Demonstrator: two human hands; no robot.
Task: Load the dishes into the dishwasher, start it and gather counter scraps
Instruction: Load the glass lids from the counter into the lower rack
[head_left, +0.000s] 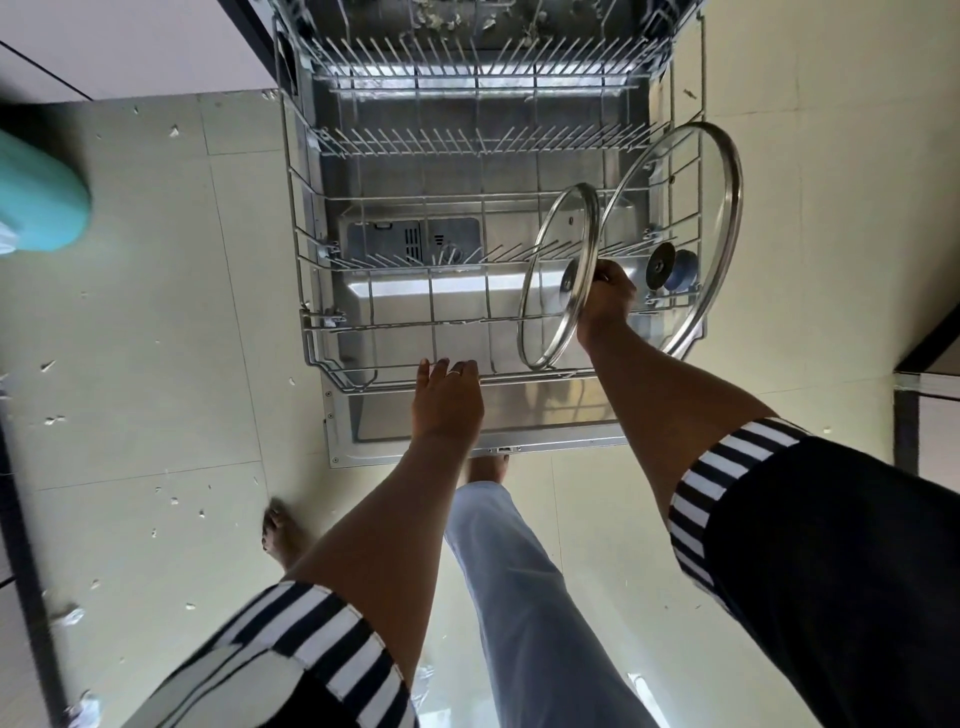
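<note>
Over a pulled-out grey wire dishwasher rack (311, 332), the right grip (608, 301) clenches the knob of a small steel-rimmed round glass lid (545, 317). The lid is held on edge, running front to back, its lower rim at the rack's front. A larger steel-rimmed glass lid (691, 208) stands just to its right. The left grip (447, 400) lies released, fingers flat on the front rail.
</note>
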